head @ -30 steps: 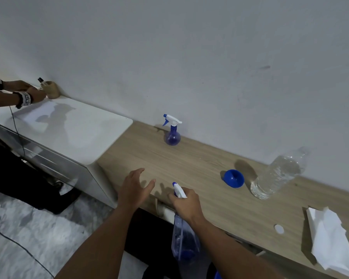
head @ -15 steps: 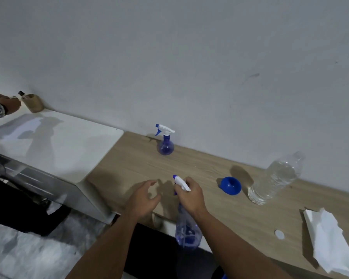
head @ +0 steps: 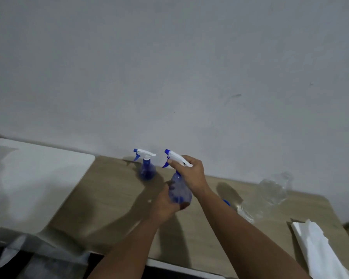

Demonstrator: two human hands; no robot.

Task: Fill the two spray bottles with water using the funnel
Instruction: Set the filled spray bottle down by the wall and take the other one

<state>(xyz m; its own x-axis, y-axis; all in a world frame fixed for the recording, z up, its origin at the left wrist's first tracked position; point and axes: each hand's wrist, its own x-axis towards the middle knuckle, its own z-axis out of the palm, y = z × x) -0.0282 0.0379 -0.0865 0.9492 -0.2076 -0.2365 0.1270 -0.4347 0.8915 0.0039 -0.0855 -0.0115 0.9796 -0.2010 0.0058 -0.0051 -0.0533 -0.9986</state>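
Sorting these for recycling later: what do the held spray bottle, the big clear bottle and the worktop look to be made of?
Held spray bottle: translucent blue plastic body, opaque white and blue plastic trigger head; the hand shows dimly through it. Clear bottle: thin, glossy transparent plastic, going by its see-through walls; it is blurred. Worktop: matt, pale wood-grain surface, probably laminate rather than solid wood; I cannot tell for certain.

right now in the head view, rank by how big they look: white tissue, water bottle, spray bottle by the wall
1. white tissue, nearest the camera, which may flatter it
2. water bottle, blurred
3. spray bottle by the wall, farthest back
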